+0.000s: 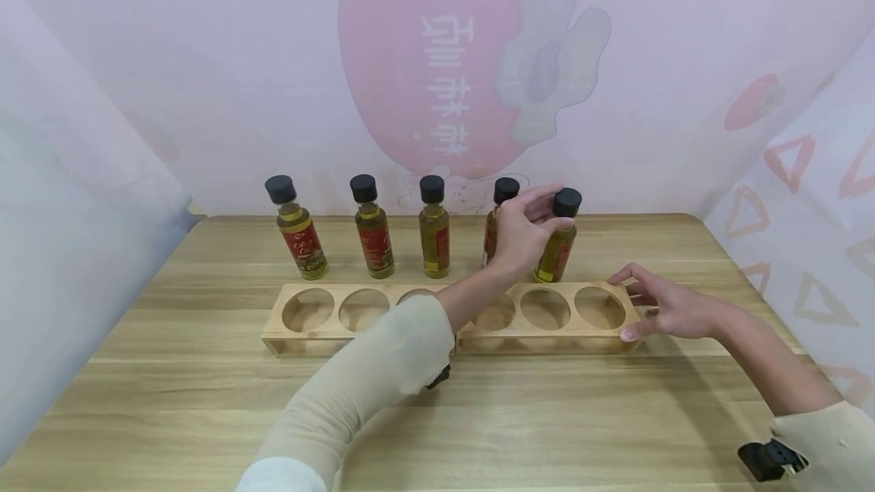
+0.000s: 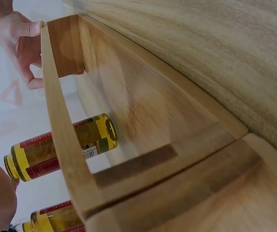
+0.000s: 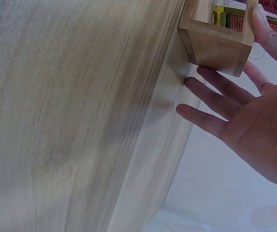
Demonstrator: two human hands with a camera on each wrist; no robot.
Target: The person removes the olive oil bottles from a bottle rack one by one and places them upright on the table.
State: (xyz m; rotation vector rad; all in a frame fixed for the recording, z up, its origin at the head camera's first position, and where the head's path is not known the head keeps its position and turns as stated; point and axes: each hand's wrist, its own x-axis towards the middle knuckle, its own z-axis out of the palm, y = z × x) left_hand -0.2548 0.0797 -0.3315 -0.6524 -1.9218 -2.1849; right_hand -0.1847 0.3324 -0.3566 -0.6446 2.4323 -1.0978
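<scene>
Left hand (image 1: pixel 522 230): fingers curled round the rightmost bottle (image 1: pixel 559 245), just beyond the wooden rack (image 1: pixel 451 340). Right hand (image 1: pixel 666 310): fingers spread, touching the rack's end.

Pale wood, clear glass, matt caps

The table (image 1: pixel 205 401) and the 6-hole rack (image 1: pixel 328 340) are smooth, light, matt wood with visible grain. The 5 bottles, such as the far-left bottle (image 1: pixel 298 234), look like glossy clear glass with shiny red labels and matt black caps; the sleeve (image 1: pixel 369 378) is soft cream cloth.
</scene>
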